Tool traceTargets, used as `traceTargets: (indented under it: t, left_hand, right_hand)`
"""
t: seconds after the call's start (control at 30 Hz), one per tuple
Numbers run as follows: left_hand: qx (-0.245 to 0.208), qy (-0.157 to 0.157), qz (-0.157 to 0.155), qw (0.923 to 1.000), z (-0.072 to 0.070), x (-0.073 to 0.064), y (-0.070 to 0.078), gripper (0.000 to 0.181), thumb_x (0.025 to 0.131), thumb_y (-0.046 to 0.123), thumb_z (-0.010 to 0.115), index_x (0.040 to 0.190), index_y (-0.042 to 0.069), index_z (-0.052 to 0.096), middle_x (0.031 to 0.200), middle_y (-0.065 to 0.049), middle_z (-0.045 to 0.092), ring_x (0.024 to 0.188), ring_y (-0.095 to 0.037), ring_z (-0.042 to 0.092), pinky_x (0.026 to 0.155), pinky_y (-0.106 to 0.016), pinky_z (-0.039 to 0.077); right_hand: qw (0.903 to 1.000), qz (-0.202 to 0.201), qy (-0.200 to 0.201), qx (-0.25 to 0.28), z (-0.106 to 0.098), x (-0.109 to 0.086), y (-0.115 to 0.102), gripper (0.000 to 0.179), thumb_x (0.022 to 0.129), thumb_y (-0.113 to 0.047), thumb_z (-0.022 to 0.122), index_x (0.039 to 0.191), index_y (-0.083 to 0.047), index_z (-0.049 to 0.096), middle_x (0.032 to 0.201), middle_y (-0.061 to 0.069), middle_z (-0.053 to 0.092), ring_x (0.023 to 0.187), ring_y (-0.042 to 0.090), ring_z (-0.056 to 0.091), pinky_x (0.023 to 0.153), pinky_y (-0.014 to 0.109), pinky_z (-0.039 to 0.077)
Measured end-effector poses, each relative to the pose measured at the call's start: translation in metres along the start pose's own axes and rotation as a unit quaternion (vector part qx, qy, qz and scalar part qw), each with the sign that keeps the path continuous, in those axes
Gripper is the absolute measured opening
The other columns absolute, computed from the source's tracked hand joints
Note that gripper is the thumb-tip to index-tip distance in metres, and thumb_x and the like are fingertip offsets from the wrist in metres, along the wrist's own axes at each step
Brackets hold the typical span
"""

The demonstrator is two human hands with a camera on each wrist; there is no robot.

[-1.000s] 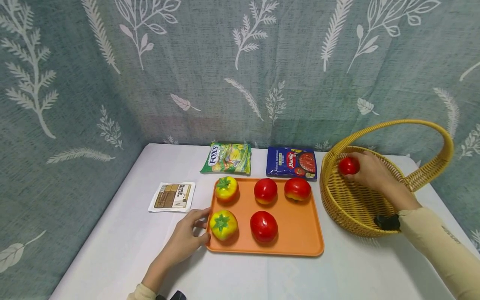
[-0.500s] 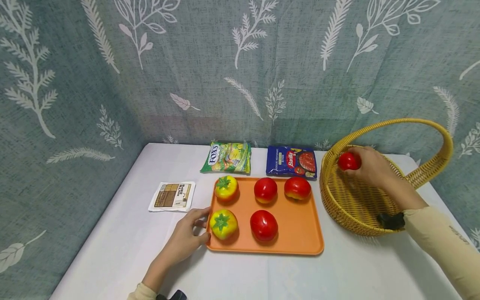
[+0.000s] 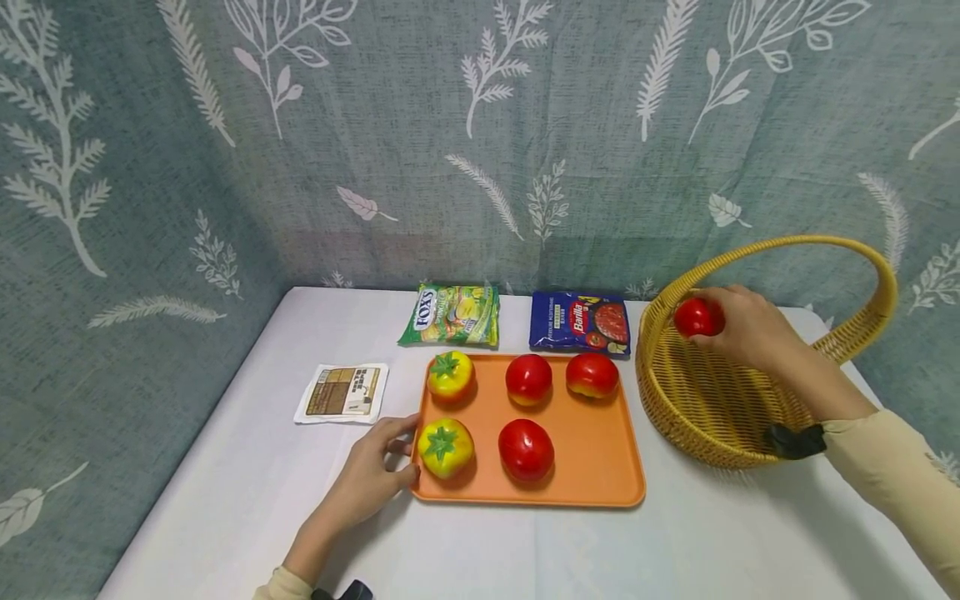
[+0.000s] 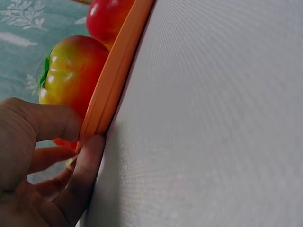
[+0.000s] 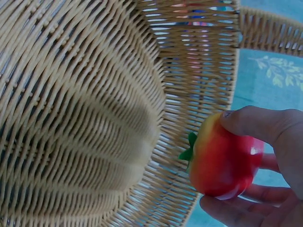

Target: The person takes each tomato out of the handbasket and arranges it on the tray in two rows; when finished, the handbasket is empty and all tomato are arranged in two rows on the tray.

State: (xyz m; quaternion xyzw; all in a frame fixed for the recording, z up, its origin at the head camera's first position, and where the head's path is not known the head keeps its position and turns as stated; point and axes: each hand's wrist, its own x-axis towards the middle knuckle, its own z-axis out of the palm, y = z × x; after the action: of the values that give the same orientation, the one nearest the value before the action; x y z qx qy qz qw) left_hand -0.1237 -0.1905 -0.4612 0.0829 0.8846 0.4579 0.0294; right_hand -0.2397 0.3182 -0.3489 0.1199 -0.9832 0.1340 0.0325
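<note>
My right hand (image 3: 750, 329) grips a toy tomato (image 5: 222, 161) between thumb and fingers, over the far left part of the wicker basket (image 3: 682, 425). The tomato is red shading to yellow, and its green leaf points toward the woven wall in the right wrist view. With thumb and fingertips my left hand (image 3: 371, 471) pinches the left edge of an orange tray (image 3: 592, 467). Two yellow-green tomatoes, one at the back left (image 3: 452, 377) and one in front (image 3: 446, 448), lie beside that hand. Three red ones (image 3: 527, 450) sit farther right on the tray.
Behind the tray lie a green Fox's candy bag (image 3: 453, 315) and a blue Barilla pouch (image 3: 580, 323). A white and brown packet (image 3: 342, 393) is to the left. The basket's tall handle (image 3: 787, 242) arches over it, and a patterned curtain (image 3: 420, 125) hangs behind.
My right hand has shifted slightly up within the basket area, its forearm swinging to the right, with the tomato still in its fingers. The left hand stays on the tray edge.
</note>
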Motion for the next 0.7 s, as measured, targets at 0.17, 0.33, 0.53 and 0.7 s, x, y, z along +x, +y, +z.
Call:
traceTargets:
  t: [0.17,0.33,0.53,0.7]
  left_hand:
    - [0.0,-0.001,0.002,1.0,0.0,0.001,-0.001,0.07,0.071,-0.005,0.072,0.139,0.004,0.057,0.126,-0.006,0.061,0.095,-0.011,0.064,0.1,-0.046,0.045]
    - [-0.002,-0.002,0.001,1.0,0.0,0.0,-0.002,0.07,0.072,-0.005,0.072,0.139,0.004,0.056,0.127,-0.006,0.061,0.096,-0.012,0.065,0.1,-0.047,0.046]
    - [-0.003,-0.001,0.0,1.0,0.0,0.0,-0.002,0.069,0.072,-0.005,0.072,0.139,0.004,0.057,0.127,-0.006,0.06,0.097,-0.013,0.065,0.101,-0.048,0.045]
    - [-0.004,-0.002,0.0,1.0,0.0,0.0,-0.001,0.069,0.072,-0.005,0.072,0.139,0.004,0.057,0.126,-0.006,0.06,0.097,-0.014,0.064,0.101,-0.048,0.045]
  right_hand:
    - [0.9998,0.013,-0.013,0.008,-0.01,-0.007,-0.006,0.074,0.081,-0.023,0.082,0.141,0.003,0.047,0.128,0.035,0.05,0.112,0.054,0.049,0.083,0.067,0.048]
    - [1.0,0.001,-0.007,0.004,-0.016,-0.014,-0.011,0.073,0.082,-0.024,0.082,0.141,0.003,0.048,0.128,0.033,0.05,0.11,0.053,0.051,0.082,0.066,0.049]
    - [0.9999,-0.01,0.01,-0.003,-0.018,-0.022,-0.016,0.074,0.08,-0.023,0.082,0.141,0.004,0.049,0.129,0.032,0.051,0.11,0.052,0.052,0.081,0.065,0.05]
    - [0.9994,-0.003,0.034,0.002,-0.017,-0.032,-0.016,0.074,0.079,-0.025,0.083,0.14,0.003,0.051,0.121,0.031,0.055,0.103,0.05,0.056,0.078,0.064,0.052]
